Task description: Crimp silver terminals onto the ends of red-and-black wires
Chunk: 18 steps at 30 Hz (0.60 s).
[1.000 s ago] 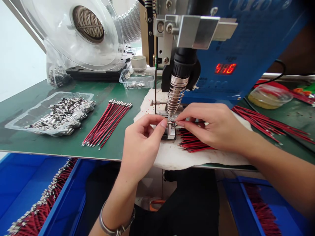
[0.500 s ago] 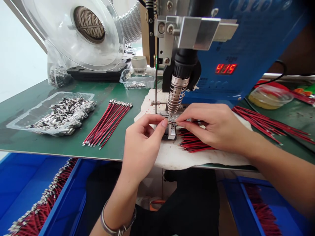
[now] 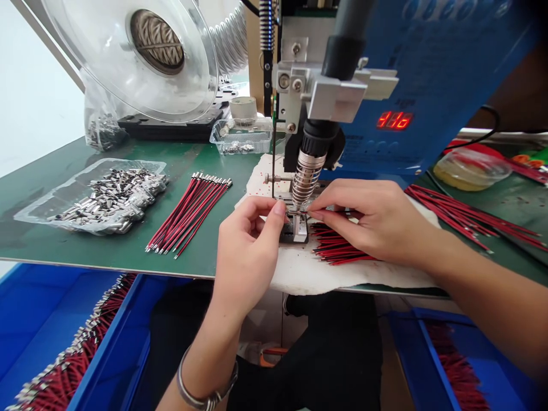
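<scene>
My left hand is closed in a pinch at the left of a small metal fixture; what its fingertips hold is too small to make out. From the right, my right hand pinches a thin wire, its tip at the fixture. Just above both sets of fingertips is the soldering iron of the machine, with a spring coiled round it. Under my right hand, a bundle of red and black wires lies on a white cloth.
Left of the hands lie red and black wires with metal ends and a clear tray of metal connectors. A blue machine with a red display stands behind. More wires lie right; a blue bin is below left.
The soldering iron's holder has come down, and the spring round the iron is more compressed. The red display's digits have changed. Both hands stay almost where they were.
</scene>
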Motion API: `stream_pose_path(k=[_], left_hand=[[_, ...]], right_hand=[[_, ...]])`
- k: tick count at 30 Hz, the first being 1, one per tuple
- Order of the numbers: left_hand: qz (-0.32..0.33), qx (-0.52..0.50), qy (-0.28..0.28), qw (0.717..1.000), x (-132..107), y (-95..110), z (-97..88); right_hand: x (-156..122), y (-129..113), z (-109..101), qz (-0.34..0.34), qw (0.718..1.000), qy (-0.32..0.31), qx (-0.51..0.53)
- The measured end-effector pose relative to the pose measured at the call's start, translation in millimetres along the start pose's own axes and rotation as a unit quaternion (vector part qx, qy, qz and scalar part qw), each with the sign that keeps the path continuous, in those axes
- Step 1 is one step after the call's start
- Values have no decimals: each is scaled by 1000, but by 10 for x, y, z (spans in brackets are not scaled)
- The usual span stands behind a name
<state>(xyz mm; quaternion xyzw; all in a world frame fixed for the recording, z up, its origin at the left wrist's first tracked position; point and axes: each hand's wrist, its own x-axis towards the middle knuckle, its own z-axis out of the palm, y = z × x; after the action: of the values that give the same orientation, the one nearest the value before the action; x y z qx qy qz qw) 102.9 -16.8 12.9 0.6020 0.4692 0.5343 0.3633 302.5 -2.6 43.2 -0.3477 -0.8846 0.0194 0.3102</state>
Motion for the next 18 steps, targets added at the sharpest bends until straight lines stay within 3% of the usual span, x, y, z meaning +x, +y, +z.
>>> stream_pose_path(k=[18], left_hand=[[-14, 11, -12, 1000, 3, 41, 5]], right_hand=[[-15, -15, 8, 10, 1000, 18, -4]])
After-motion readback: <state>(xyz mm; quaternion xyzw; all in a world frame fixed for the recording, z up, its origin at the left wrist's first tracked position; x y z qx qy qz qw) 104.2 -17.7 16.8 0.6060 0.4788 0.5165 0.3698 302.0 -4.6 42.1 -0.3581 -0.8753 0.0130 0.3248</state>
